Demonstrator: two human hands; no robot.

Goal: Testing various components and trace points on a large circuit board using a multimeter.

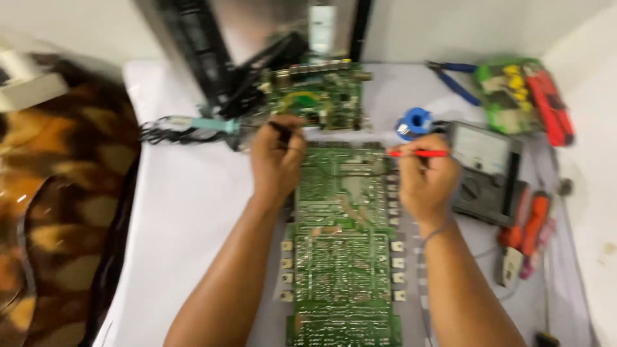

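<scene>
Your white tabletop (193, 212) carries a long green printed circuit board (344, 244) that runs from the near edge toward the middle, between your two forearms. Beyond it, at the far side, lies a smaller green circuit board (318, 96) fitted with components. To the right sits a grey analogue multimeter (485, 170) with a pale dial face, and just left of it a blue spool (416, 121). Your left hand (276, 160) is closed around a thin black test probe (283, 132), hovering at the far left corner of the long board. Your right hand (427, 177) pinches a slim red test probe (418, 153), which lies level and points left over the board's far right corner.
</scene>
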